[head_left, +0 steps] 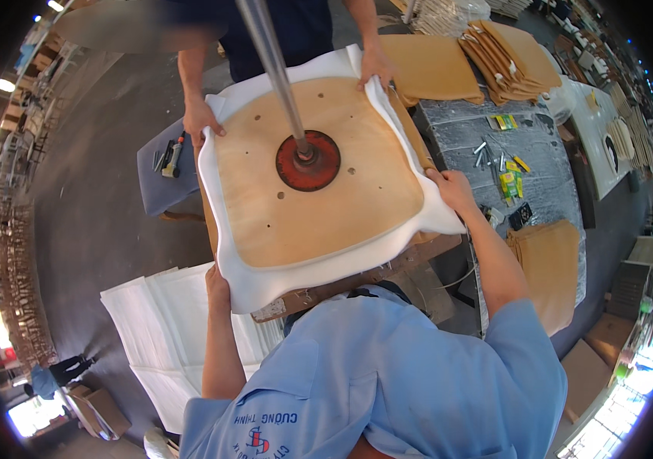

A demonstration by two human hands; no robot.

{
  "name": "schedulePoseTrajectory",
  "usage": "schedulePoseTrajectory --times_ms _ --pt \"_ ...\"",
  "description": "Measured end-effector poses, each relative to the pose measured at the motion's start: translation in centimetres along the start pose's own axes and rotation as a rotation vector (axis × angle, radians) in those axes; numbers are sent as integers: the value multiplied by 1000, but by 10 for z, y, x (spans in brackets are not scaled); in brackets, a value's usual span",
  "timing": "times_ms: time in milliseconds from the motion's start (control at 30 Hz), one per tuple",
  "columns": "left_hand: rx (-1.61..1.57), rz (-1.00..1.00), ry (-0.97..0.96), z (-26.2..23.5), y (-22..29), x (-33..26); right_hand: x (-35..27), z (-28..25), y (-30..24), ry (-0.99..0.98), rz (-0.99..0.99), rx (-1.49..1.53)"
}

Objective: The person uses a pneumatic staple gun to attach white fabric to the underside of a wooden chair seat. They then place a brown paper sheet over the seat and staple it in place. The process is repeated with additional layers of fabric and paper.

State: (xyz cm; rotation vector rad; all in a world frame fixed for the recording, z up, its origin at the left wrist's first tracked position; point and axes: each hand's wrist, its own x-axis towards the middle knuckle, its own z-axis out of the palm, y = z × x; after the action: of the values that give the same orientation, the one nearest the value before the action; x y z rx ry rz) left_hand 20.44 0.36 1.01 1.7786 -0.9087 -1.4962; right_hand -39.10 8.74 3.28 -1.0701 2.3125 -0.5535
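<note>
A wooden seat panel [265, 229] with small holes lies on a white foam pad [242, 287] whose edges curl up around it. Under the foam, a tan cover [409, 136] shows along the sides. A red round press plate [326, 170] on a metal rod [269, 53] bears down on the panel's middle. My left hand [218, 289] is closed at the near left edge of foam and cover, its fingertips hidden. At the right edge, my right hand [453, 190] grips the cover beside the foam. Across from me, a co-worker's two hands [202, 121] hold the far corners.
On the right, a plastic-wrapped table [457, 126] bears tan covers [545, 256], yellow-green packets [510, 183] and small tools. A blue-grey padded surface [159, 172] with a tool stands left. White sheets [150, 321] lie at lower left, near a cardboard box [104, 413].
</note>
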Motion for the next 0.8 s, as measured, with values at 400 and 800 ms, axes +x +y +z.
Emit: schedulePoseTrajectory --times_ms 400,800 --pt "631 411 342 -33 83 17 -3 -24 -38 113 -230 -119" --pt "1222 1140 -284 141 46 25 14 95 -62 63 -1126 -134"
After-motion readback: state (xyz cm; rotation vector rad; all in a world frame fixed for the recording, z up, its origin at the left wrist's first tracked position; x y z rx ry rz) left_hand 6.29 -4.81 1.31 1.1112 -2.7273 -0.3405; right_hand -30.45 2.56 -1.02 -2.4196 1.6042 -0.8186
